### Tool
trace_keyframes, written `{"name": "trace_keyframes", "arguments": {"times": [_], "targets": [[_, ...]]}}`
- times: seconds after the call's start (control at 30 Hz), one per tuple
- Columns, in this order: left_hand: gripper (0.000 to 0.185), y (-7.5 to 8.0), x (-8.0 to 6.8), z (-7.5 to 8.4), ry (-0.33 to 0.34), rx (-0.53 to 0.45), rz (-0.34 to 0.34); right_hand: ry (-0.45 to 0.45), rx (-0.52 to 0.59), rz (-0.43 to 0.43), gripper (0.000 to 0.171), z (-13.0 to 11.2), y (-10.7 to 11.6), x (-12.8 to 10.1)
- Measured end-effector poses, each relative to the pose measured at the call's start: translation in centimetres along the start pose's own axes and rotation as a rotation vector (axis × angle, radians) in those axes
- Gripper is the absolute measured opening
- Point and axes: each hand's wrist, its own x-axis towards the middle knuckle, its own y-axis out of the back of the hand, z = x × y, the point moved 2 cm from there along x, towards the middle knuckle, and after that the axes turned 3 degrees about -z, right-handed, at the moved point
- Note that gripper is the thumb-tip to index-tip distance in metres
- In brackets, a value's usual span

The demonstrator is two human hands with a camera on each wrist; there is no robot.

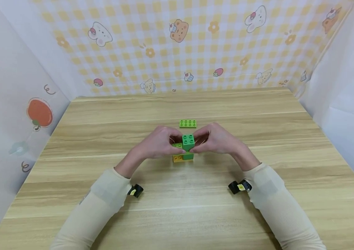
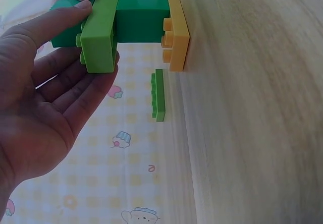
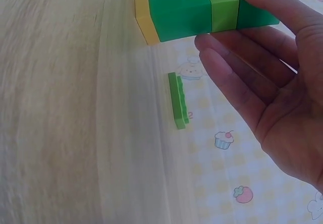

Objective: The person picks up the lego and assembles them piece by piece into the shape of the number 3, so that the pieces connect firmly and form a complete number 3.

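Note:
A small stack of toy building bricks stands between both hands. At its base is a yellow-orange plate (image 2: 179, 35), with a dark green brick (image 3: 179, 9) on its right half. Across that lies a lime green brick (image 2: 101, 37), topped on the right by another dark green brick (image 1: 188, 139). My left hand (image 1: 161, 141) grips the lime brick, thumb on the near side and fingers at the far side. From the right, my right hand (image 1: 217, 139) holds the upper dark green brick, its thumb near the seam with the lime brick.
Behind the stack, a loose lime green plate (image 1: 187, 124) with studs up lies on the wooden table (image 1: 183, 208). A checked cloth backdrop (image 1: 195, 45) rises at the table's far edge, with white cloth on both sides.

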Motion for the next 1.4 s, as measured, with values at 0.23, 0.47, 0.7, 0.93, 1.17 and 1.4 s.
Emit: {"name": "trace_keyframes", "arguments": {"times": [0.23,0.47,0.7,0.93,1.17,1.4], "targets": [[0.023,-0.03,0.07,-0.1,-0.018,0.01,-0.002,0.018,-0.036,-0.008,0.019,-0.24,-0.01,0.01],[0.021,0.06,0.09,-0.01,-0.026,0.025,-0.011,0.021,-0.071,-0.004,0.018,-0.38,-0.11,-0.04],[0.031,-0.02,-0.24,0.13,0.025,-0.035,-0.022,0.031,-0.085,0.003,0.017,-0.51,-0.1,-0.13],[0.028,-0.03,-0.41,0.54,-0.005,-0.063,0.038,0.045,-0.078,0.001,0.016,-0.38,-0.23,-0.03],[0.026,0.15,-0.35,0.68,-0.068,-0.022,0.058,0.041,-0.089,-0.001,0.016,-0.56,-0.16,0.08],[0.026,0.23,-0.29,0.63,-0.024,-0.02,0.023,0.026,-0.079,0.006,0.018,-0.61,-0.25,-0.16]]}}
